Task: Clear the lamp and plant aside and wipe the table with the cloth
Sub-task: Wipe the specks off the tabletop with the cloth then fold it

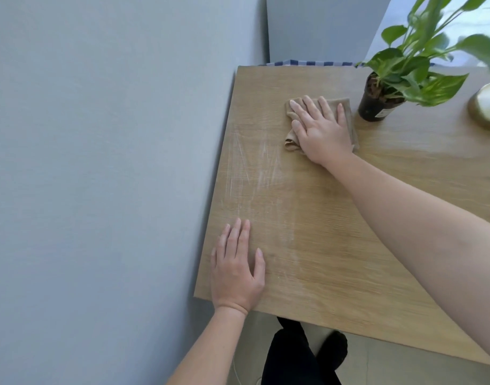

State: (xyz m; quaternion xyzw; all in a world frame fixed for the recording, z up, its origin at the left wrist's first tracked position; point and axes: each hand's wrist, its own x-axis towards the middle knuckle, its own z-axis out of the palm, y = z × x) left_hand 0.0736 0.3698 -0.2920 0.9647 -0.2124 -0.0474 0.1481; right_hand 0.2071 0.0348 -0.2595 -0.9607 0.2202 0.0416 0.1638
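Observation:
My right hand (320, 129) lies flat, fingers spread, pressing a folded beige cloth (291, 140) onto the wooden table (335, 232) near its far side. My left hand (235, 266) rests palm down, fingers apart, on the table's near left corner and holds nothing. A green leafy plant in a black pot (377, 102) stands just to the right of the cloth. The gold base of the lamp (488, 108) sits at the far right edge of the view, mostly cut off. Pale streaks mark the tabletop left of the cloth.
A grey wall (99, 162) runs along the table's left edge. A blue checked fabric (307, 63) shows behind the far edge. Below the near edge are my dark-clad legs and the floor (404, 368).

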